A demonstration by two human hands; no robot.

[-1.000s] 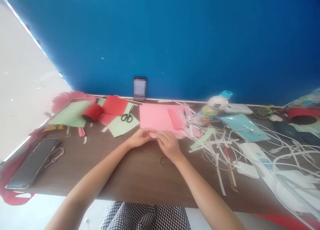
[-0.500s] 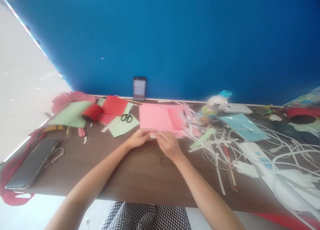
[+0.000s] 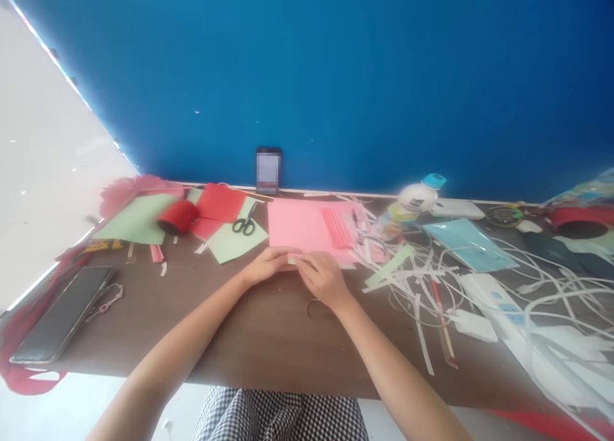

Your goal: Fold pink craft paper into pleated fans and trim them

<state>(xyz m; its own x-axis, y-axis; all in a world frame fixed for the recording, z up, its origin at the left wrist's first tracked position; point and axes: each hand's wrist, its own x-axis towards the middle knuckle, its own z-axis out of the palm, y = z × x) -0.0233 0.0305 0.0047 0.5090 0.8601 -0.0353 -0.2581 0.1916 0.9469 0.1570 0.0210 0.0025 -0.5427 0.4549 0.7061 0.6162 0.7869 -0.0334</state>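
My left hand (image 3: 268, 266) and my right hand (image 3: 322, 278) meet at the near edge of a pink paper sheet (image 3: 295, 224). Fingers of both are closed, pinching a small piece of pink paper (image 3: 291, 256) that shows only between the fingertips; the rest of it is hidden. Several narrow folded pink strips (image 3: 336, 227) lie on the right part of the sheet. Left of the sheet, black-handled scissors (image 3: 244, 224) rest on pale green paper (image 3: 225, 244). A thin curved strip (image 3: 314, 308) lies by my right wrist.
A phone (image 3: 268, 170) leans upright against the blue wall; another phone (image 3: 62, 313) lies at left. Red paper (image 3: 220, 202) and a red roll (image 3: 177, 217) sit behind. Rightward are a white bottle (image 3: 415, 198), tangled white cables and strips, and a power strip (image 3: 494, 300).
The right fingertips have shifted very slightly to the left, toward the left hand. Everything else stays as it was.
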